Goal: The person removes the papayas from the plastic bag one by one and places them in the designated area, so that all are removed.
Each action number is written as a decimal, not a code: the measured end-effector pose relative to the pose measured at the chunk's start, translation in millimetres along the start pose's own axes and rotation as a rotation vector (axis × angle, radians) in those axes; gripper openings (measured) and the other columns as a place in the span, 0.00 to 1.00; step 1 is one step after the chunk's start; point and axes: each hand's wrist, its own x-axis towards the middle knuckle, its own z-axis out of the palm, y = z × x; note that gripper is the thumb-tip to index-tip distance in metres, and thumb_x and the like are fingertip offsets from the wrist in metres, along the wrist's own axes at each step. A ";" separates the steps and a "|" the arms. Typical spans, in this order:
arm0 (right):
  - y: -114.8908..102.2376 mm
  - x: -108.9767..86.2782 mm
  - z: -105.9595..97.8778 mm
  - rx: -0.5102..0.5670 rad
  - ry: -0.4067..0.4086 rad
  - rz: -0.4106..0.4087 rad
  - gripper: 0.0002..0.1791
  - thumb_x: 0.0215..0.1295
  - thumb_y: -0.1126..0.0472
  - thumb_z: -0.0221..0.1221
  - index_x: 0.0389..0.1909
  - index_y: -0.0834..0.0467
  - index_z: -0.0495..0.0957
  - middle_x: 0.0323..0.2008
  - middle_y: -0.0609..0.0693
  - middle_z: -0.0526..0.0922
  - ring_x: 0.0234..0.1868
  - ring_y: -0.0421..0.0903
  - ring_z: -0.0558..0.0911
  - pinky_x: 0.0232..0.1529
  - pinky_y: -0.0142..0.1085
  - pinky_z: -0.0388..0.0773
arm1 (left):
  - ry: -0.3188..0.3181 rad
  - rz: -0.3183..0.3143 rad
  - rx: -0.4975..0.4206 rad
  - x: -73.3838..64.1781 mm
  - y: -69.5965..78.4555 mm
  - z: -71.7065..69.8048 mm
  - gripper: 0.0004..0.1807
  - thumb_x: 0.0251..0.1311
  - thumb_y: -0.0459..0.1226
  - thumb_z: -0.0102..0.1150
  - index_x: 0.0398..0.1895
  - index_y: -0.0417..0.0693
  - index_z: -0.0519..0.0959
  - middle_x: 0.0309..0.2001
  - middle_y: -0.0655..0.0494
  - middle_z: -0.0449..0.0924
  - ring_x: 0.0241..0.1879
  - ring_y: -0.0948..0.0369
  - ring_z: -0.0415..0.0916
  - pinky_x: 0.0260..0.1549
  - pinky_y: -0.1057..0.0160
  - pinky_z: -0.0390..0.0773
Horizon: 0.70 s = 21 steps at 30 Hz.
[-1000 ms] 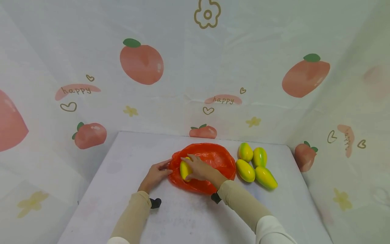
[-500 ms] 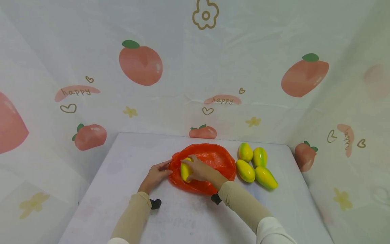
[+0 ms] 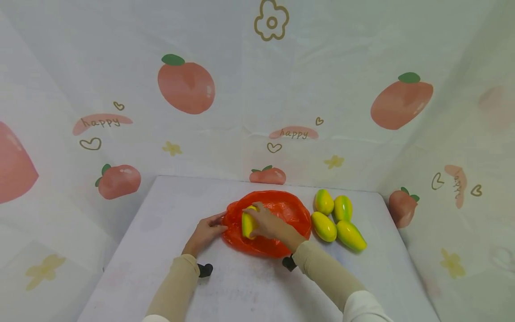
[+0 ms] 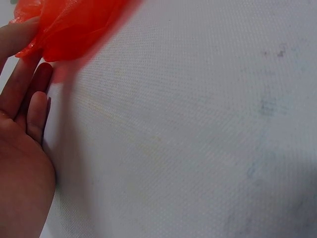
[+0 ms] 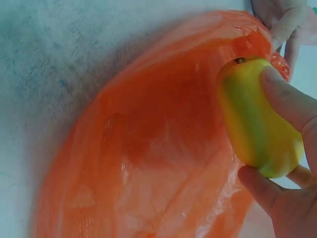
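Observation:
A yellow-green mango (image 3: 247, 225) is gripped by my right hand (image 3: 268, 222), over the left part of a red plastic bag (image 3: 291, 214) that lies spread open on the table. In the right wrist view, the thumb presses one side of the mango (image 5: 252, 119) and the fingertips (image 5: 257, 186) hold its lower end; a dark stem spot shows at the top. My left hand (image 3: 205, 233) pinches the bag's left edge. The left wrist view shows its thumb on the red plastic (image 4: 74, 29) with fingers behind it.
Several more yellow-green mangoes (image 3: 324, 226) lie grouped just right of the bag. The white table (image 3: 241, 290) is enclosed by printed cloth walls (image 3: 225, 134) at the back and sides.
My right hand has shifted slightly right with the mango, which has turned so more of its green side shows. The left hand and the other mangoes stay in place.

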 end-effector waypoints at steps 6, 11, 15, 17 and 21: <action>4.8 -3.3 -6.5 -0.006 0.043 -0.027 0.46 0.59 0.51 0.73 0.76 0.39 0.61 0.76 0.52 0.57 0.70 0.52 0.71 0.58 0.47 0.85 | 0.002 -0.003 0.004 2.9 -3.4 0.2 0.29 0.65 0.45 0.66 0.69 0.72 0.75 0.67 0.52 0.78 0.68 0.49 0.73 0.67 0.45 0.76; 8.8 -9.2 -15.2 0.032 0.081 -0.031 0.46 0.58 0.52 0.73 0.76 0.39 0.61 0.77 0.52 0.56 0.70 0.52 0.70 0.58 0.48 0.85 | -0.001 0.002 0.009 4.5 -5.0 0.7 0.29 0.65 0.45 0.65 0.69 0.73 0.74 0.68 0.53 0.77 0.69 0.50 0.73 0.68 0.44 0.75; 10.2 -14.0 -21.3 0.052 0.102 -0.045 0.47 0.59 0.53 0.73 0.77 0.41 0.61 0.77 0.52 0.56 0.70 0.52 0.70 0.59 0.48 0.84 | 0.006 0.004 0.016 2.9 -4.2 0.4 0.28 0.65 0.45 0.65 0.69 0.73 0.74 0.69 0.53 0.77 0.70 0.49 0.72 0.69 0.42 0.74; 11.0 -16.5 -23.6 0.054 0.110 -0.039 0.47 0.59 0.53 0.73 0.78 0.41 0.60 0.77 0.52 0.56 0.70 0.53 0.70 0.59 0.48 0.84 | 0.009 0.005 0.014 1.6 -3.2 0.3 0.28 0.66 0.45 0.65 0.69 0.72 0.75 0.69 0.53 0.77 0.70 0.49 0.72 0.69 0.42 0.74; 12.9 -23.0 -28.9 0.066 0.134 -0.017 0.47 0.59 0.53 0.73 0.77 0.41 0.60 0.77 0.53 0.55 0.70 0.55 0.70 0.60 0.49 0.84 | 0.008 0.007 0.005 1.2 -2.4 0.9 0.28 0.66 0.44 0.65 0.69 0.72 0.75 0.68 0.53 0.78 0.69 0.50 0.73 0.68 0.44 0.75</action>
